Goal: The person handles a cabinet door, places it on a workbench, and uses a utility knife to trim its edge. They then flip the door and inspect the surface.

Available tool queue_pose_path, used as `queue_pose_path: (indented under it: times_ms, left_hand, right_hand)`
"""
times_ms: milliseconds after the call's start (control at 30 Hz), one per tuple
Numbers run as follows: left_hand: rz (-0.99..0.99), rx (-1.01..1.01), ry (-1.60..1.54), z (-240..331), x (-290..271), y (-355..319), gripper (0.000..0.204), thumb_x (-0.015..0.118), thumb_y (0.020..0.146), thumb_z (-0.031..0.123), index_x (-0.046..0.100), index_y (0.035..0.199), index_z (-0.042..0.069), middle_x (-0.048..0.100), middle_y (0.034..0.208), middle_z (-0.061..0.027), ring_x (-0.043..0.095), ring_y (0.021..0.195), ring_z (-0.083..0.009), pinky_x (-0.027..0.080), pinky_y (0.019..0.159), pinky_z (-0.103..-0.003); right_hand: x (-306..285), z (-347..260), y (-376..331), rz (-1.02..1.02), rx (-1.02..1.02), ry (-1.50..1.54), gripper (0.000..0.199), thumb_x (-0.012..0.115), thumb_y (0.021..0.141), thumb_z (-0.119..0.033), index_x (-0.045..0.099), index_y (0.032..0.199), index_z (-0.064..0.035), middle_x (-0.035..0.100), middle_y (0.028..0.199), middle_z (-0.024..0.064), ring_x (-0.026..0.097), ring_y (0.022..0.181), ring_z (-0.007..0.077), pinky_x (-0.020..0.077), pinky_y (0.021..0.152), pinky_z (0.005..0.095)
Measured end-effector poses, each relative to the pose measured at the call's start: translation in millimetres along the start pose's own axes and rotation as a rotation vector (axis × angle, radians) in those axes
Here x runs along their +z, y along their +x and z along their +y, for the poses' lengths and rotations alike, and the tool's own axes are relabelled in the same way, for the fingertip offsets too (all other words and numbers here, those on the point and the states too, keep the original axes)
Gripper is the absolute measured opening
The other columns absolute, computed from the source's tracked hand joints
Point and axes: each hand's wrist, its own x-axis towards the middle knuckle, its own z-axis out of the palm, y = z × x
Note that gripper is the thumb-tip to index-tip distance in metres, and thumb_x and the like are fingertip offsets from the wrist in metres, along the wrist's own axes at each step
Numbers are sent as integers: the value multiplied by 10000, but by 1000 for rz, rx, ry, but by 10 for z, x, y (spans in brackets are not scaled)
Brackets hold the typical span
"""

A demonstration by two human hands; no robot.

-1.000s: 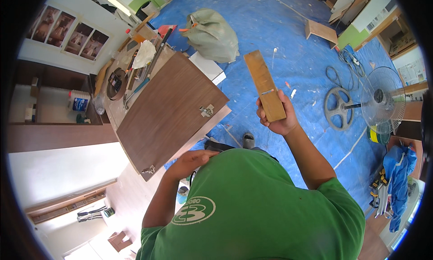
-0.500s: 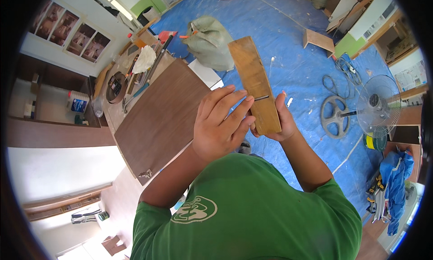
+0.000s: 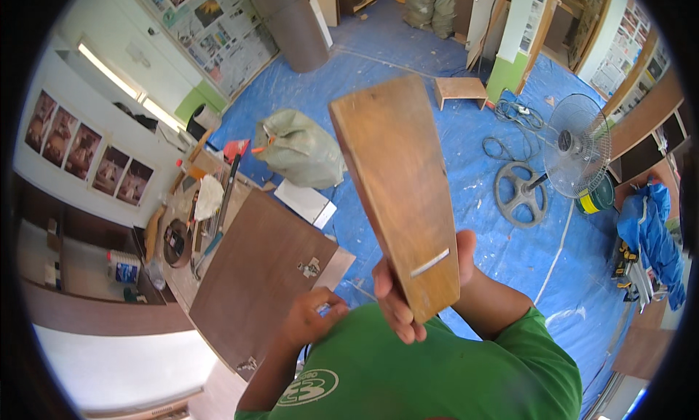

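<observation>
A wooden hand plane [image 3: 400, 179] is raised in front of me, its flat sole toward the view and its narrow mouth slot near the lower end. My right hand [image 3: 397, 303] grips that lower end, fingers around the left edge and thumb on the right. Near my chest, my left hand [image 3: 313, 316] is loosely curled and holds nothing, with a gap between thumb and forefinger. Beside it, a dark brown wooden panel [image 3: 247, 274] lies on the workbench. Two metal hinges are on the panel, one hinge [image 3: 309, 267] at the right and one hinge [image 3: 247, 363] near the lower edge.
Hand tools, a tape roll [image 3: 177, 244] and a crumpled cloth [image 3: 210, 198] lie along the bench. A grey-green sack [image 3: 302, 150] stands on the blue floor sheet [image 3: 393, 52]. To the right are a fan [image 3: 579, 139] with a round base, a coiled cable [image 3: 517, 114] and a small wooden stool [image 3: 460, 90].
The plane has come closer to the view and looks larger. My left hand has left it and moved down and left. The view has shifted, showing more of the far room.
</observation>
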Motion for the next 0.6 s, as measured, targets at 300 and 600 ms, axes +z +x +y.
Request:
queue_pose_path:
  times_ms: [300, 600]
  left_hand:
    - [-79, -12, -321, -235, 94, -116, 362, 663, 930, 243, 677, 1192, -7, 664, 1234, -156, 598, 1201, -260, 430, 1053, -387]
    - [-263, 205, -424, -227, -66, -273, 462, 686, 909, 301, 645, 1285, 37, 587, 1383, -155, 505, 1330, -283, 370, 1113, -407]
  right_hand:
    - [272, -111, 60, -102, -15, -194, 1230, 385, 734, -945, 334, 1400, 88, 602, 987, 170, 621, 748, 216, 523, 589, 261]
    - [-34, -31, 139, 175, -355, 18, 1023, 148, 915, -802, 491, 1337, 65, 646, 897, 148, 611, 589, 170, 434, 463, 269]
